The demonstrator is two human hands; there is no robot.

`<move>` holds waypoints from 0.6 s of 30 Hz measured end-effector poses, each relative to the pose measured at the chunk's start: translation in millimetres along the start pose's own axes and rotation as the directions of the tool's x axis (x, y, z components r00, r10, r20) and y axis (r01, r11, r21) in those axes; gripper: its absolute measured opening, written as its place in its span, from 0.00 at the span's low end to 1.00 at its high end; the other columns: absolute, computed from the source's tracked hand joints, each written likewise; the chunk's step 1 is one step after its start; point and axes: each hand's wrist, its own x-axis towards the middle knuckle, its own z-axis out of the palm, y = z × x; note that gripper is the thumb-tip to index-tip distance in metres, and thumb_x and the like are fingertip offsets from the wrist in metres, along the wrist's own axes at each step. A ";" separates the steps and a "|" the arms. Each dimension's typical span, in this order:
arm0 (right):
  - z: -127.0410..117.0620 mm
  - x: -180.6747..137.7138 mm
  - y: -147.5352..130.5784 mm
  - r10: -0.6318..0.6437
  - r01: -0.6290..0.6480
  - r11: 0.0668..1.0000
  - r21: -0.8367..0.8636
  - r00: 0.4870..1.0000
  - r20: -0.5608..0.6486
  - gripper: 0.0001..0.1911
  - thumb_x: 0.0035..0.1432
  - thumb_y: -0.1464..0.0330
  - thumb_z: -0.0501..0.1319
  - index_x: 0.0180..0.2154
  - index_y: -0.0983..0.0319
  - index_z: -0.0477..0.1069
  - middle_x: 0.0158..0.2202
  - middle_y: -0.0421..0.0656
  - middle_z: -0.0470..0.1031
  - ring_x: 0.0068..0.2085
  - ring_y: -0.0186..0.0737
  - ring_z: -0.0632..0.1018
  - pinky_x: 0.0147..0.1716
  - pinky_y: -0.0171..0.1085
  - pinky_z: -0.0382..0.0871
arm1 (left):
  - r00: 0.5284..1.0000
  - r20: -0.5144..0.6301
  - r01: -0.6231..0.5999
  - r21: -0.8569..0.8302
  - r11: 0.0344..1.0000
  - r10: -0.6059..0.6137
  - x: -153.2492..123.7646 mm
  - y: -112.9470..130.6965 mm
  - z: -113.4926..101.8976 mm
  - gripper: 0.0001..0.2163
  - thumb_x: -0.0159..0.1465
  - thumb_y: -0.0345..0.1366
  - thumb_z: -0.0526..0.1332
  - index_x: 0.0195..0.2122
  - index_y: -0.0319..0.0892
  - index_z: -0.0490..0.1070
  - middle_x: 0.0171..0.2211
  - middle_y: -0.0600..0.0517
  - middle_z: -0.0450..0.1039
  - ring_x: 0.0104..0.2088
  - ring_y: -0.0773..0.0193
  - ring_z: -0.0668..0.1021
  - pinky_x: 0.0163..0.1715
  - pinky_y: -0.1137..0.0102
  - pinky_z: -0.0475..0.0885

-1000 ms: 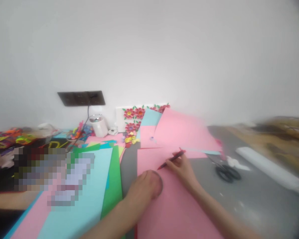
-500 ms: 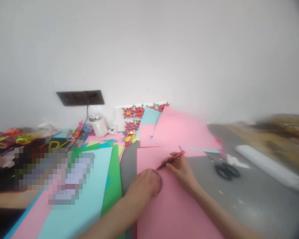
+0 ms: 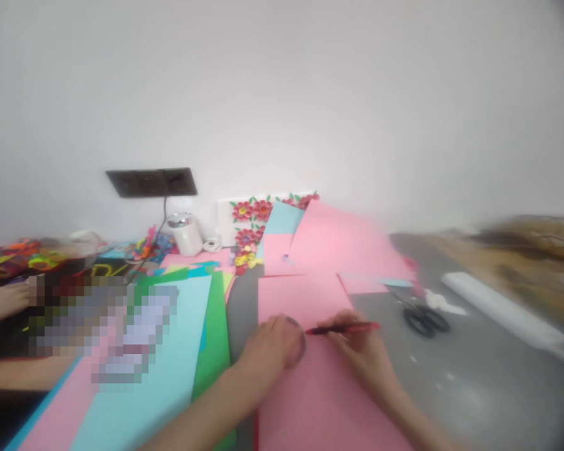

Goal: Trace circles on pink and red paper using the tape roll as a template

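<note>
My left hand (image 3: 267,346) lies closed over a round, see-through object with a dark rim (image 3: 302,341), holding it flat on a pink sheet of paper (image 3: 326,401). Its fingers hide most of that object, so I cannot tell exactly what it is. In my right hand (image 3: 363,351) is a red and black pen (image 3: 343,327), gripped between thumb and fingers. The pen lies nearly level, its tip pointing left at the right side of the round rim. Whether the tip touches the paper is too blurred to tell.
Black-handled scissors (image 3: 423,321) and a white roll (image 3: 502,310) lie to the right. Light blue paper (image 3: 155,388) and green paper (image 3: 214,363) lie left. Behind are more pink paper (image 3: 343,244), paper flowers (image 3: 247,237) and a white canister (image 3: 185,235). Another person's hand (image 3: 7,304) is far left.
My right hand has come down and nearer, and the pen has turned from slanted to almost level along the rim's right side. The other person's hand has moved right.
</note>
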 end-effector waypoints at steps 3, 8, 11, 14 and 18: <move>-1.0 -12.9 -1.3 0.000 0.000 1.000 -0.020 1.000 -0.004 0.09 0.51 0.65 0.64 0.34 0.60 0.67 0.33 0.45 0.77 0.37 0.40 0.79 0.39 0.40 0.74 | 1.000 0.006 0.001 0.010 1.000 -0.002 2.6 -0.7 -0.3 0.17 0.58 0.25 0.54 0.48 0.42 0.68 0.48 0.44 0.66 0.48 0.53 0.69 0.46 0.63 0.64; 1.8 -36.0 0.4 0.012 -0.015 0.998 -0.062 0.999 -0.047 0.08 0.52 0.66 0.63 0.36 0.60 0.70 0.35 0.45 0.77 0.39 0.40 0.79 0.40 0.38 0.75 | 1.000 0.004 0.011 0.031 0.999 -0.012 6.1 -2.9 1.3 0.17 0.56 0.28 0.59 0.48 0.45 0.69 0.47 0.46 0.66 0.49 0.52 0.69 0.46 0.64 0.65; 3.9 -47.3 6.3 0.015 -0.017 0.998 -0.066 0.999 -0.030 0.07 0.53 0.66 0.62 0.36 0.60 0.71 0.35 0.46 0.78 0.39 0.41 0.80 0.40 0.37 0.75 | 1.000 -0.008 -0.011 0.055 0.998 0.011 5.0 -4.0 1.7 0.16 0.57 0.29 0.59 0.47 0.44 0.69 0.47 0.45 0.66 0.48 0.52 0.69 0.45 0.64 0.65; 9.1 -57.5 10.5 -0.014 0.012 0.998 -0.059 0.999 -0.029 0.06 0.53 0.66 0.63 0.34 0.61 0.71 0.36 0.46 0.77 0.40 0.41 0.79 0.39 0.34 0.75 | 0.998 -0.025 -0.052 0.064 0.997 0.054 2.2 -5.0 1.6 0.16 0.57 0.29 0.59 0.48 0.44 0.68 0.47 0.45 0.66 0.47 0.54 0.69 0.45 0.65 0.65; 20.2 -70.0 10.0 -0.099 0.098 0.995 -0.019 0.992 -0.077 0.03 0.56 0.68 0.60 0.33 0.61 0.69 0.37 0.46 0.75 0.43 0.40 0.78 0.44 0.34 0.73 | 0.998 -0.012 -0.063 0.078 0.995 0.064 0.2 -4.4 -1.3 0.17 0.58 0.29 0.57 0.49 0.44 0.67 0.48 0.45 0.65 0.48 0.55 0.68 0.45 0.65 0.64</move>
